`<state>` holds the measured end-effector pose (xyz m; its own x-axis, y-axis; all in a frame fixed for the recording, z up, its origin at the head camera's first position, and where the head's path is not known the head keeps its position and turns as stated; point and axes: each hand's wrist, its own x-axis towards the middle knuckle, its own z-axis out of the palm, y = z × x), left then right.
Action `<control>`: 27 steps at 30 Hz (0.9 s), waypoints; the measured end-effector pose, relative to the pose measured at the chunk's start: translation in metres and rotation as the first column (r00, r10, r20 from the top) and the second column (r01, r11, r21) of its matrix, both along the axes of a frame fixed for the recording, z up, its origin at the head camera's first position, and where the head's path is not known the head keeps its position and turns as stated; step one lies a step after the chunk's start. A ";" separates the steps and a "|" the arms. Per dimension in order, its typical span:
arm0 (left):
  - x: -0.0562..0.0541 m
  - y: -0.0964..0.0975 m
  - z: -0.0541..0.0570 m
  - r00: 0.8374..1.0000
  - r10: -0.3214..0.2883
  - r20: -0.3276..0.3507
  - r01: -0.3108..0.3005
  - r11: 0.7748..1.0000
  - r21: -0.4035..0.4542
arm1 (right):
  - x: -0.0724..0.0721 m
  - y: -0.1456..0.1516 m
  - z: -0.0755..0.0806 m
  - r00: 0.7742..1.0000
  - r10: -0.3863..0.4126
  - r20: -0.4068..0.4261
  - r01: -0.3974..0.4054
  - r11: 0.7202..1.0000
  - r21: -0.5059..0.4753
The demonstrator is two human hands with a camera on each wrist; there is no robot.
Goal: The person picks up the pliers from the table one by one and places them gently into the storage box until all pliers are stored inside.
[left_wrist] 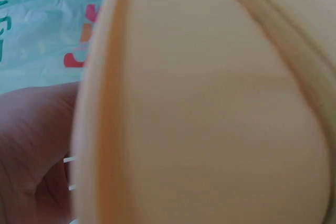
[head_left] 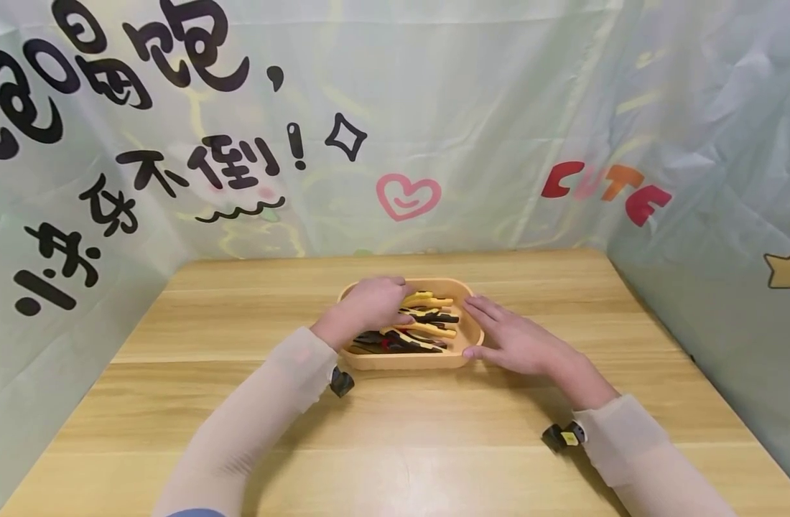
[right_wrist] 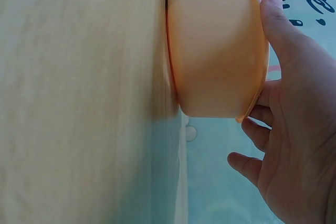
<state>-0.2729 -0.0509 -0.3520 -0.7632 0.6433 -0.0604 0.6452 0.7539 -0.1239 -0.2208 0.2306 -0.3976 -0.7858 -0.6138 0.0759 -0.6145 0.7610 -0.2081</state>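
Note:
Several pliers (head_left: 424, 334) with yellow-and-black handles lie in a pale orange plastic box (head_left: 408, 362), their handles towards its right end. A bit of red shows among the lower ones. My left hand (head_left: 372, 305) reaches over the box's left side, thumb and forefinger spread at the upper handles. Its other fingertips are hidden, so I cannot tell whether it grips a pair. My right hand (head_left: 524, 341) holds the right end of the box, thumb at the front corner and fingers at the far corner. In the right wrist view, the thumb (right_wrist: 273, 11) lies against the rim.
The box stands on a wood-grain table (head_left: 395, 431), towards its far edge. A pale printed cloth (head_left: 485, 108) hangs behind and at both sides. Small black cameras (head_left: 341, 382) are worn at the wrists, over light sleeves.

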 end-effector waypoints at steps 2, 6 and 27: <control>0.001 0.001 -0.002 1.000 0.022 -0.008 -0.022 1.000 -0.012 | 0.000 0.000 0.000 1.000 -0.002 0.004 0.002 1.000 -0.002; 0.002 -0.001 -0.003 0.999 0.051 0.001 -0.051 0.999 -0.002 | 0.001 -0.001 0.000 1.000 -0.007 0.004 0.007 1.000 -0.005; 0.012 -0.041 0.000 1.000 -0.013 -0.027 0.018 0.979 0.201 | 0.002 0.003 0.004 1.000 0.024 -0.004 -0.024 1.000 -0.006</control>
<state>-0.2612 -0.0918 -0.3524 -0.7527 0.6522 0.0905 0.6557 0.7549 0.0130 -0.2191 0.2336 -0.3932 -0.7704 -0.6322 0.0827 -0.6335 0.7446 -0.2103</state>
